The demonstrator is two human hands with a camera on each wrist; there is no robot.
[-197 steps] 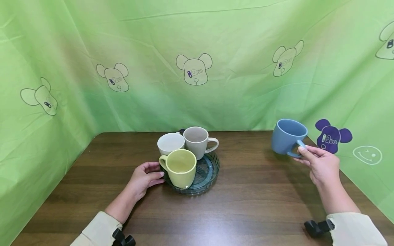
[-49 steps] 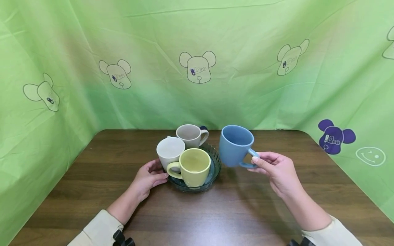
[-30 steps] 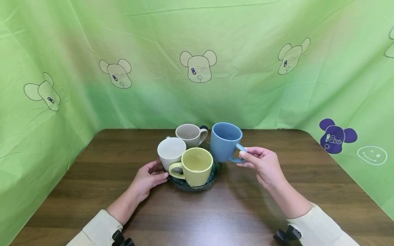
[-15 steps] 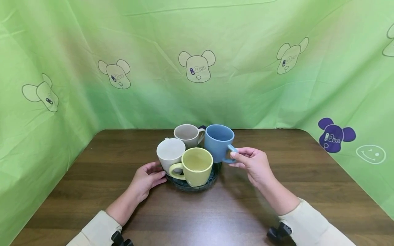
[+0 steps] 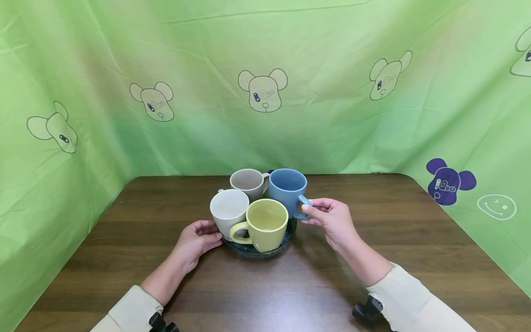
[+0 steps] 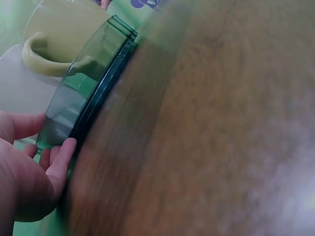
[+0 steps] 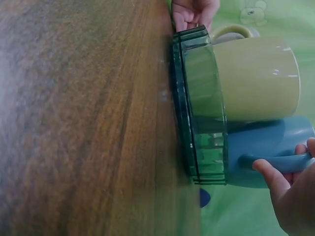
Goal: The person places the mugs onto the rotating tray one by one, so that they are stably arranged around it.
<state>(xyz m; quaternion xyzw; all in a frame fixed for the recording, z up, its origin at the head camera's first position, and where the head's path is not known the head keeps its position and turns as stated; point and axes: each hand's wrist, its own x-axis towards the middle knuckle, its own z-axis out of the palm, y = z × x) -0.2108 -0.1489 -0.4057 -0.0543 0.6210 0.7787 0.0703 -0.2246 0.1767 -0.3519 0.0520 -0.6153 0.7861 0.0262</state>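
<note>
A round, ribbed green glass dish (image 7: 206, 93) stands on the wooden table with mugs inside it. A yellow mug (image 5: 267, 226) is at its front, a white mug (image 5: 229, 210) at left, and a greyish mug (image 5: 247, 180) behind. My right hand (image 5: 332, 221) pinches the handle of a blue mug (image 5: 287, 184), which stands upright at the dish's right side. Through the glass wall, the lower part of the blue mug shows in the right wrist view. At the left edge my left hand (image 5: 195, 242) grips the dish, thumb at the rim and fingers low on the wall.
The brown wooden table (image 5: 207, 295) ends at the back against a green curtain (image 5: 199, 138) printed with bear heads. The same curtain hangs along both sides.
My right hand has carried the blue mug from the far right, leftward to the dish beside the other mugs. The white and greyish mugs have shifted slightly. My left hand stays at the dish.
</note>
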